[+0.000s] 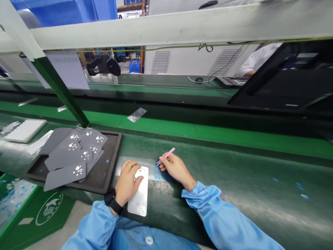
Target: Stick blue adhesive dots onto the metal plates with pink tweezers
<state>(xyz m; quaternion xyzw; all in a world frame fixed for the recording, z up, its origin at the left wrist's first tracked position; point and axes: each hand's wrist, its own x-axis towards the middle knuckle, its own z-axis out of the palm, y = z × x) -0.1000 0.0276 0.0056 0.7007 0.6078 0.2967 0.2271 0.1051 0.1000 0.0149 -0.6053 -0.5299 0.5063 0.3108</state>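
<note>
Tweezers, thin and pink, are sitting between the finger and thumb of our right hand, just off 12 o'clock toward 1. Their tips are pointing down at little blue dots on a clear strip; we cannot tell if they are gripping one. Our left hand is resting near 12 o'clock, a bit toward 11, with its fingers a little apart and bent over the top end of a shiny silver plate. The plate is lying flat on the tabletop near 12 o'clock, close to our tummy. At 10 o'clock, a dark tray is holding gray plates in a messy pile.

For neat work, we should be pinching softly, sliding a tip under just one dot's edge and peeling slowly. Pressing too hard could be bending a dot. Our left fingers should be pressing lightly, so the plate is not slipping or getting smudged.
</note>
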